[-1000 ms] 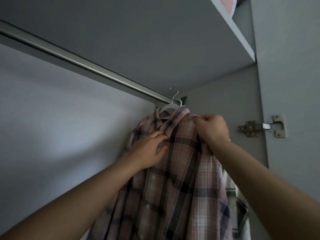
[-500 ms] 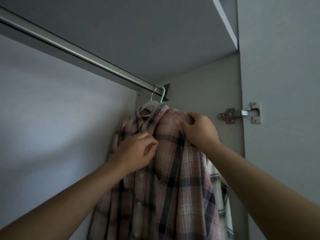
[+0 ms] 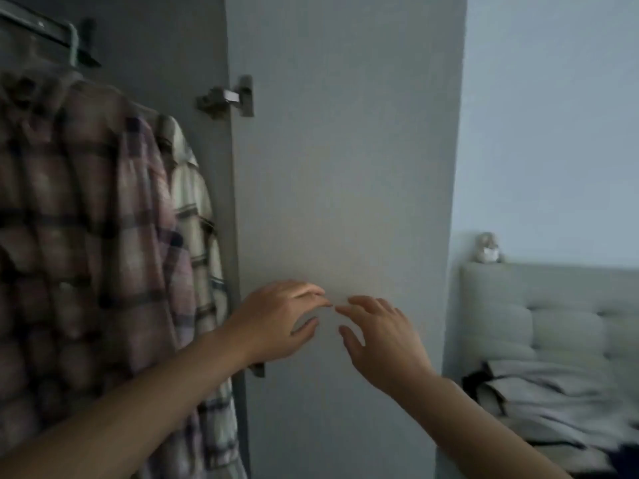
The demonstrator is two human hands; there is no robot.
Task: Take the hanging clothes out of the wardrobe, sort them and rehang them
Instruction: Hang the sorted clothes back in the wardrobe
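Hung at the left inside the wardrobe: pink plaid shirt (image 3: pixel 86 236), blurred, with a cream checked shirt (image 3: pixel 193 216) just behind it on the right, touching it. Above them, a pale green hanger hook (image 3: pixel 73 43) over the dark rail (image 3: pixel 31 24). Held nothing in either hand. Left hand (image 3: pixel 276 323) raised in front of the open wardrobe door (image 3: pixel 345 167), grip loose, fingers spread and lightly bent, thumb below. Right hand (image 3: pixel 383 340) beside it, grip likewise slack, fingers stretched toward the left hand's fingertips, nearly meeting them; touching or not, could not tell. Both hands well clear of the shirts, though the left forearm crossed in front of the cream shirt's lower part. Metal hinge (image 3: pixel 226 96) fixed at the door's upper inner edge. Off to the right, a bed (image 3: pixel 570 323) with padded headboard, folded grey clothes (image 3: pixel 539 392) piled on it, and a small soft toy (image 3: pixel 488 248) on the headboard's top.
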